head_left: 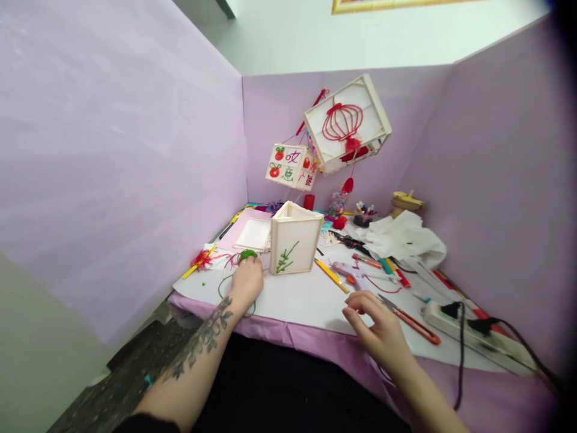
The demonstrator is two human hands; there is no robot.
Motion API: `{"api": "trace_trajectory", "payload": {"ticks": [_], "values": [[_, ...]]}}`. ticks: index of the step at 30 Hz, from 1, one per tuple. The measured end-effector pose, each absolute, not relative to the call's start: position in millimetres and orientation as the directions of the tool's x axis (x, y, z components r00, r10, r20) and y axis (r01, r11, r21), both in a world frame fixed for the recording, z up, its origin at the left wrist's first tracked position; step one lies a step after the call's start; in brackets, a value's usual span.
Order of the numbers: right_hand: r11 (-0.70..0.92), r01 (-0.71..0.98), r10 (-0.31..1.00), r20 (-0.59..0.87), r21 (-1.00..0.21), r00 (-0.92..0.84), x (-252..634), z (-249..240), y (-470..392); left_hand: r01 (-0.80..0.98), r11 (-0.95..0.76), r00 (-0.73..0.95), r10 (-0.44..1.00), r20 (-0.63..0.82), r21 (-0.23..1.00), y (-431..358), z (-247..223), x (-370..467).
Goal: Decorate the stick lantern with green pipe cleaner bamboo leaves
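A three-sided paper lantern with a pale stick frame stands upright on the white tabletop, a green plant design on its front panel. Just left of it, my left hand is closed around a small ball of green yarn; the fingertips are partly hidden by the hand. A loose strand of green yarn curves beside and below that hand. My right hand hovers at the table's front edge, fingers bent and apart, holding nothing. Closest to it are scissors with orange handles and a lilac glue gun.
Two decorated lanterns hang above the table's back. On the right are a power strip with black cords and crumpled white cloth. A yellow pencil-like tool lies by the lantern; red yarn sits left. Lilac walls enclose the table.
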State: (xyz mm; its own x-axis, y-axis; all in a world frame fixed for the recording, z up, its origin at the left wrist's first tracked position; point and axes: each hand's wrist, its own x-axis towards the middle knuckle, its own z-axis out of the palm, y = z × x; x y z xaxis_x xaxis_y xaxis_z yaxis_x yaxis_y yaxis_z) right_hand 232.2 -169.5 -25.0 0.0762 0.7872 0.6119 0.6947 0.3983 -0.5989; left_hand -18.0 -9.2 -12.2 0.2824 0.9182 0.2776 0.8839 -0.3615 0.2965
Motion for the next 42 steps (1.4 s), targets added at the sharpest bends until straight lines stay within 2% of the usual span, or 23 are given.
{"api": "trace_trajectory", "payload": {"ticks": [3,5,7,9,11,16,22,25,30,39,41,42], "values": [[0.421,0.624,0.800,0.593,-0.658,0.085,218,-21,-175,0.861,-0.362,0.250,0.913,0.323,0.358,-39,1,-35],[0.426,0.533,0.823,0.558,-0.731,0.107,202,-19,-177,0.796,-0.415,0.289,0.900,0.325,0.440,-65,12,-42],[0.419,0.417,0.855,0.505,-0.807,0.118,186,-17,-180,0.606,-0.480,0.356,0.877,0.323,0.634,-89,21,-41],[0.412,0.325,0.873,0.471,-0.851,0.126,173,-13,-182,0.474,-0.511,0.402,0.850,0.340,0.717,-107,27,-35],[0.432,0.319,0.856,0.495,-0.844,0.151,167,-7,-185,0.430,-0.540,0.435,0.826,0.358,0.723,-119,31,-25],[0.503,0.525,0.731,0.662,-0.687,0.166,171,7,-190,0.461,-0.622,0.484,0.774,0.408,0.633,-129,31,-9],[0.500,0.584,0.706,0.691,-0.640,0.152,170,9,-186,0.467,-0.696,0.549,0.712,0.439,0.545,-132,29,-4],[0.485,0.571,0.715,0.676,-0.663,0.178,169,6,-182,0.447,-0.685,0.552,0.717,0.426,0.575,-131,27,-4],[0.473,0.547,0.731,0.654,-0.690,0.193,172,4,-182,0.369,-0.620,0.579,0.736,0.350,0.693,-129,20,1],[0.426,0.580,0.739,0.637,-0.695,0.221,181,1,-178,0.331,-0.587,0.578,0.745,0.333,0.739,-121,10,10],[0.318,0.665,0.729,0.623,-0.675,0.283,208,-2,-173,0.351,-0.572,0.552,0.766,0.329,0.742,-119,8,7],[0.201,0.724,0.724,0.598,-0.660,0.344,227,-4,-171,0.364,-0.564,0.535,0.778,0.330,0.741,-117,6,5]]}}
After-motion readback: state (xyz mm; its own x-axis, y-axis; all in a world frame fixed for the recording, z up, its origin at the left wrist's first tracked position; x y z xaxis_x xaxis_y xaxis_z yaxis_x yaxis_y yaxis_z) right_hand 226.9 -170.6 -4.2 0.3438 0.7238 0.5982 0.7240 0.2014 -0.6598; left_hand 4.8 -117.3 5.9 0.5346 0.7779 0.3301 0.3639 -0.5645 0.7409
